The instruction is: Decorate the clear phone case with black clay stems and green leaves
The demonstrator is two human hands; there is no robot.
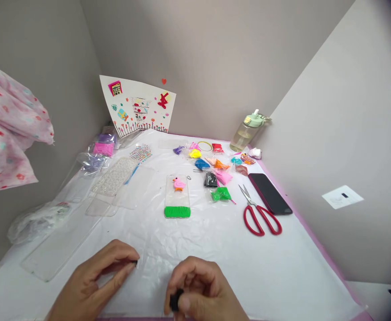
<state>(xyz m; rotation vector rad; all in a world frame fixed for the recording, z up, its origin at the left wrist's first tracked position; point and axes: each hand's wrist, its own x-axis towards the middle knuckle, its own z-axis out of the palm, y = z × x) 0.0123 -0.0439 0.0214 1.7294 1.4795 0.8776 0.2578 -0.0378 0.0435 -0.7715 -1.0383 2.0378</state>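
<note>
My left hand [93,285] pinches a tiny black bit of modelling clay [136,263] between thumb and forefinger, low over the white plastic sheet [215,249]. My right hand [202,290] grips a larger lump of black clay [176,300] in its fingertips. The hands are a little apart, and neither touches anything else. Ahead of them lies a transparent phone case [177,189] decorated with a pink clay flamingo [178,183] and a green clay strip [177,212]. A bagged black clay portion [210,179] sits to its right.
Several bagged clay colours [215,162] lie at the back. Red-handled scissors [258,215] and a black smartphone [269,193] are on the right. Transparent phone cases [115,187] and a rhinestone sheet [141,153] lie left. A drawing [137,104], water bottle [247,132] and pink cloth [8,129] stand around.
</note>
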